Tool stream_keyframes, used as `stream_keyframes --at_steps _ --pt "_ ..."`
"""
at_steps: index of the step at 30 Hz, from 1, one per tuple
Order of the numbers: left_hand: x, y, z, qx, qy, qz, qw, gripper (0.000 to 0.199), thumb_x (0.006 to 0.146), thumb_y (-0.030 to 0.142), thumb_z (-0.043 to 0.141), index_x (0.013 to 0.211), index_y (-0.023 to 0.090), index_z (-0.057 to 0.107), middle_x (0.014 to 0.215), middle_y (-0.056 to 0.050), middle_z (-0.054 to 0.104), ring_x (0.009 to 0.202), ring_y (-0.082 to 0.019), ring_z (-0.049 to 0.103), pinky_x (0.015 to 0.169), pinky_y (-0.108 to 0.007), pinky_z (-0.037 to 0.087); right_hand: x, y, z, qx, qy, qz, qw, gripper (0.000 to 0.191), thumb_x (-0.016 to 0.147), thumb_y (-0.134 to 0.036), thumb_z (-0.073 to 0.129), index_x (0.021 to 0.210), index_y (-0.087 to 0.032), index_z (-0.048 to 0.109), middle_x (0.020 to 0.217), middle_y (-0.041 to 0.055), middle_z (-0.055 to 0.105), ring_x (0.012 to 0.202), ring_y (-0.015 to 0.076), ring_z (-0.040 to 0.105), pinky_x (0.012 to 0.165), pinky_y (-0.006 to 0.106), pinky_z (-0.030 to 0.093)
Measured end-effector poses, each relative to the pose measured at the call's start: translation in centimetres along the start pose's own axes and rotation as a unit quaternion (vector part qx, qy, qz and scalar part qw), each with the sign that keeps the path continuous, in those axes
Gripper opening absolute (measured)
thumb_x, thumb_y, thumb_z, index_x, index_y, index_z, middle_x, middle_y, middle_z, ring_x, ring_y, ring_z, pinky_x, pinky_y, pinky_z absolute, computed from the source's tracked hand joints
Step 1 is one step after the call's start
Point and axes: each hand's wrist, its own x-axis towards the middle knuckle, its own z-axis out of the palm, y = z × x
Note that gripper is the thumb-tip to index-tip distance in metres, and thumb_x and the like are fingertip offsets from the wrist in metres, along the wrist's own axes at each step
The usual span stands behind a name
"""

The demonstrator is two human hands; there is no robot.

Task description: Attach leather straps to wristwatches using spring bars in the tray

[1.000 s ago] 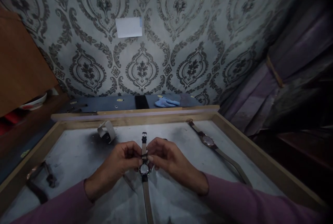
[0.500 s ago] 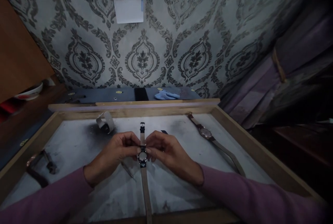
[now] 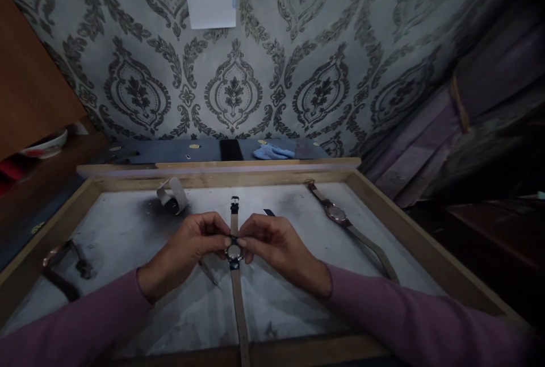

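Note:
Between my two hands is a wristwatch [image 3: 234, 252], its round metal case showing and its strap stretched out lengthwise. The short strap end with the buckle points away from me, and the long end runs down toward the near rim. My left hand [image 3: 191, 247] pinches the left side where strap meets case, thumb and fingers closed. From the right, my right hand [image 3: 279, 247] pinches the same joint. A thin pointed tool [image 3: 208, 273] lies beside my left hand, partly hidden under it. Behind my right hand shows a small dark flat piece [image 3: 268, 212].
A wooden-rimmed tray [image 3: 221, 181] with a white floor surrounds the work. In it lie a brown-strapped watch [image 3: 336, 213] at right, a white-strapped watch [image 3: 172, 196] at back left, and a curved dark watch [image 3: 63, 267] at left. Beyond the rim are a black phone [image 3: 230, 150] and blue cloth [image 3: 273, 151].
The camera view has shifted slightly. Both hands keep their pinch on the watch, with only a slight movement of the fingers at the strap joint.

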Motion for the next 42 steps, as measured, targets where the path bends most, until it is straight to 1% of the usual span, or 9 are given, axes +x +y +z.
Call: stream_keyframes --at_steps 7,12,19,24,27,29,32,37,42 --pt "-0.06 0.31 -0.03 -0.005 0.0 0.006 1.0 0.014 0.062 0.017 0.075 0.066 0.013 0.062 0.059 0.001 0.067 0.056 -0.009 0.06 0.055 -0.019 0.047 0.35 0.15 -0.3 0.048 0.004 0.046 0.998 0.03 0.066 -0.031 0.083 0.073 -0.014 0.059 0.061 -0.0017 0.066 0.053 0.0078 0.06 0.049 0.017 0.046" --pt "0.12 0.25 -0.04 -0.014 0.007 0.007 1.0 0.016 0.061 0.018 0.076 0.066 0.013 0.062 0.058 0.001 0.065 0.055 -0.01 0.06 0.055 -0.02 0.048 0.43 0.38 -0.32 0.094 0.002 0.083 0.992 0.034 0.065 -0.031 0.083 0.081 -0.015 0.057 0.06 -0.0023 0.068 0.052 0.009 0.063 0.049 0.018 0.048" --pt "0.28 -0.26 -0.33 -0.029 0.003 0.002 1.0 0.018 0.063 0.019 0.079 0.066 0.013 0.062 0.062 0.001 0.065 0.059 -0.01 0.06 0.058 -0.02 0.049 0.41 0.61 -0.11 0.122 0.031 0.085 0.988 0.031 0.063 -0.031 0.084 0.074 -0.013 0.06 0.057 -0.0026 0.067 0.048 0.0079 0.06 0.05 0.02 0.05" --pt "0.14 0.05 -0.22 -0.036 -0.001 -0.007 0.999 0.02 0.064 0.021 0.08 0.068 0.013 0.062 0.065 0.001 0.064 0.062 -0.011 0.061 0.062 -0.022 0.052 0.45 0.44 -0.09 0.122 0.046 0.093 0.987 0.03 0.062 -0.031 0.084 0.072 -0.013 0.061 0.058 -0.0023 0.067 0.049 0.0076 0.06 0.051 0.019 0.05" --pt "-0.01 0.41 0.02 -0.035 -0.001 -0.008 0.999 0.021 0.068 0.027 0.078 0.069 0.012 0.063 0.065 0.001 0.063 0.062 -0.01 0.059 0.064 -0.022 0.053 0.48 0.24 -0.07 0.113 0.049 0.094 0.988 0.03 0.063 -0.03 0.084 0.071 -0.014 0.061 0.059 -0.0029 0.066 0.049 0.0075 0.06 0.051 0.019 0.05" --pt "-0.07 0.52 0.15 -0.031 0.002 -0.006 0.999 0.022 0.071 0.029 0.076 0.068 0.012 0.063 0.063 0.001 0.061 0.061 -0.009 0.057 0.062 -0.021 0.052 0.47 0.18 -0.06 0.108 0.043 0.092 0.989 0.03 0.063 -0.03 0.084 0.072 -0.014 0.061 0.059 -0.0029 0.066 0.05 0.0076 0.06 0.051 0.019 0.05" --pt "-0.05 0.45 0.19 -0.036 0.005 -0.009 0.999 0.022 0.07 0.028 0.077 0.066 0.012 0.061 0.061 0.001 0.06 0.059 -0.009 0.058 0.06 -0.019 0.052 0.39 0.22 -0.03 0.098 0.037 0.09 0.99 0.031 0.063 -0.032 0.084 0.072 -0.014 0.06 0.06 -0.0028 0.066 0.051 0.0078 0.06 0.052 0.02 0.051" --pt "0.04 0.26 0.07 -0.06 0.001 -0.021 0.998 0.022 0.066 0.023 0.079 0.067 0.013 0.059 0.064 0.001 0.064 0.062 -0.011 0.063 0.062 -0.022 0.053 0.35 0.37 0.08 0.093 0.053 0.089 0.99 0.031 0.063 -0.031 0.084 0.071 -0.013 0.06 0.059 -0.0026 0.066 0.05 0.0071 0.059 0.051 0.019 0.05" --pt "0.05 0.48 0.03 -0.071 0.0 -0.041 0.997 0.02 0.064 0.02 0.079 0.072 0.013 0.063 0.067 0.0 0.066 0.063 -0.013 0.064 0.064 -0.024 0.054 0.37 0.28 0.21 0.102 0.051 0.082 0.99 0.028 0.064 -0.028 0.084 0.071 -0.014 0.061 0.06 -0.0017 0.068 0.05 0.0081 0.061 0.051 0.02 0.051"
